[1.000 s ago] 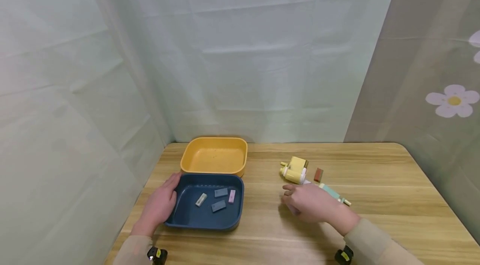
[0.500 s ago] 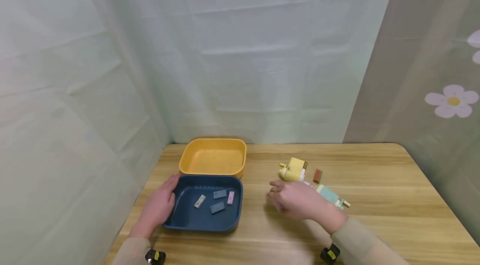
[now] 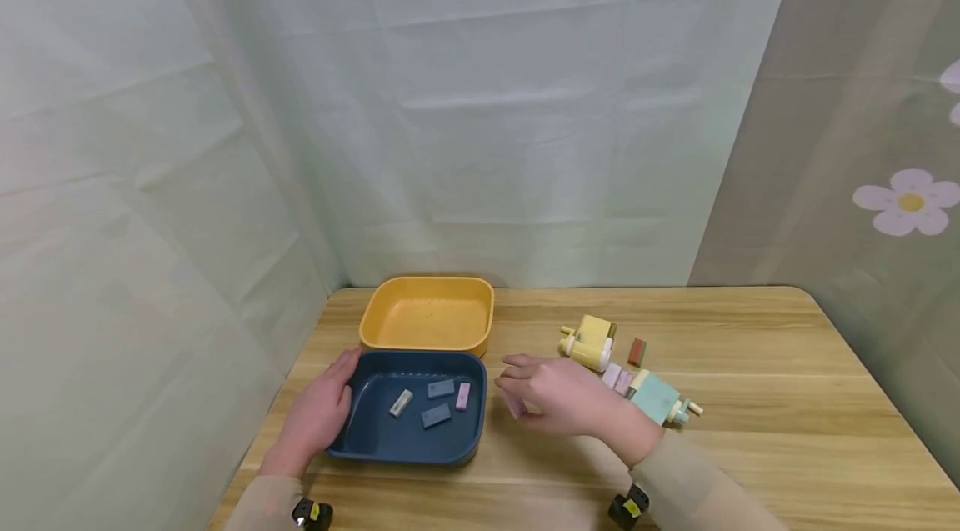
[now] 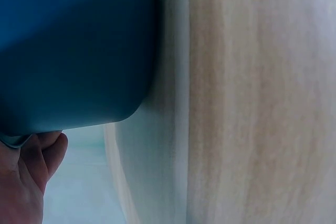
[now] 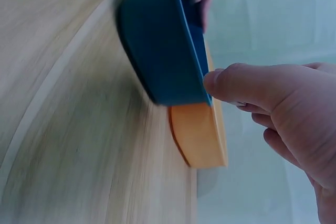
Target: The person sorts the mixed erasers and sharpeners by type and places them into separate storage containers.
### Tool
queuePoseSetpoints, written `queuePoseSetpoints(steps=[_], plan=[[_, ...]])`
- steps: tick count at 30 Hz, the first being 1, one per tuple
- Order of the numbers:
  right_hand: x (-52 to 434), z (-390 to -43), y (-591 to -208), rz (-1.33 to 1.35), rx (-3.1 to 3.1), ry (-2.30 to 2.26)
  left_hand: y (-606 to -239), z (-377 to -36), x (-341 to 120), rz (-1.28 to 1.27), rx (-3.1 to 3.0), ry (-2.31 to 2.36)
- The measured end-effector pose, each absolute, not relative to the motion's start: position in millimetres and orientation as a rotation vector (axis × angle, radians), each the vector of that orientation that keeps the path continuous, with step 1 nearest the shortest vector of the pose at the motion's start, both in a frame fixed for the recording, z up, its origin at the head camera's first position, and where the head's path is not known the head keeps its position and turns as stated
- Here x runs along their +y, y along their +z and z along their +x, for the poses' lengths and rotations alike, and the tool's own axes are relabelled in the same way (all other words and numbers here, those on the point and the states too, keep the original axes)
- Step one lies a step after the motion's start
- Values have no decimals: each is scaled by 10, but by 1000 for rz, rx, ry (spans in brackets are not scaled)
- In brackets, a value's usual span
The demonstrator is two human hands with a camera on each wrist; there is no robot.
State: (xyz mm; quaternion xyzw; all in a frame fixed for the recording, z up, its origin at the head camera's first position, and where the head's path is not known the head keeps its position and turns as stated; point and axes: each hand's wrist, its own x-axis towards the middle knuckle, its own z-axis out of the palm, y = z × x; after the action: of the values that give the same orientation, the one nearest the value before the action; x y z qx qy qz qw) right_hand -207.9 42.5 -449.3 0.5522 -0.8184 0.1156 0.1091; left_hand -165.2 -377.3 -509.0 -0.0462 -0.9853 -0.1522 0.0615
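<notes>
My left hand [image 3: 318,414] rests flat against the left wall of a dark blue tray [image 3: 408,454], thumb at its rim. The left wrist view shows the fingertips [image 4: 31,171] under that tray's [image 4: 73,51] edge. Several small blocks lie inside: a whitish block [image 3: 401,402], two blue ones and a pink one [image 3: 463,395]. Just right of the tray, my right hand [image 3: 558,398] hovers low and pinches a small pink block [image 3: 516,406]. In the right wrist view the thumb [image 5: 247,85] points toward the blue tray [image 5: 157,51].
An empty yellow tray [image 3: 427,345] touches the blue tray's far side. On the wooden table [image 3: 750,431], right of my hand, lie a yellow toy piece [image 3: 588,341], a brown block [image 3: 637,352], pink blocks [image 3: 617,375] and a teal pegged piece [image 3: 656,398]. Cloth walls close the back and left.
My right hand has moved left from the loose toy pieces to just beside the blue tray, carrying the pink block. The left hand and both trays have stayed put.
</notes>
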Motion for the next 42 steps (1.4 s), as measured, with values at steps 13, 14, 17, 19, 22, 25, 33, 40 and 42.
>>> queuePoseSetpoints(steps=[13,14,17,19,22,25,33,40,42], plan=[[177,-2063,-4477,1600,-2452,340,-5072,-1664,-3758,-136,-2980,-469],[160,-2065,-4480,1600,-2455,336,-5073,-1666,-3758,-136,-2978,-470],[111,-2075,-4489,1611,-2462,321,-5077,-1672,-3763,-151,-2968,-471],[78,-2079,-4484,1625,-2468,327,-5083,-1673,-3771,-167,-2958,-472],[14,-2087,-4479,1650,-2477,331,-5088,-1672,-3780,-184,-2949,-476],[-70,-2091,-4465,1666,-2495,330,-5090,-1671,-3787,-184,-2951,-474],[-386,-2124,-4511,1714,-2506,265,-5065,-1672,-3773,-167,-2954,-474],[-629,-2110,-4601,1816,-2441,279,-5071,-1660,-3755,-163,-2965,-469],[-673,-2107,-4627,1818,-2450,253,-5071,-1658,-3750,-165,-2967,-471]])
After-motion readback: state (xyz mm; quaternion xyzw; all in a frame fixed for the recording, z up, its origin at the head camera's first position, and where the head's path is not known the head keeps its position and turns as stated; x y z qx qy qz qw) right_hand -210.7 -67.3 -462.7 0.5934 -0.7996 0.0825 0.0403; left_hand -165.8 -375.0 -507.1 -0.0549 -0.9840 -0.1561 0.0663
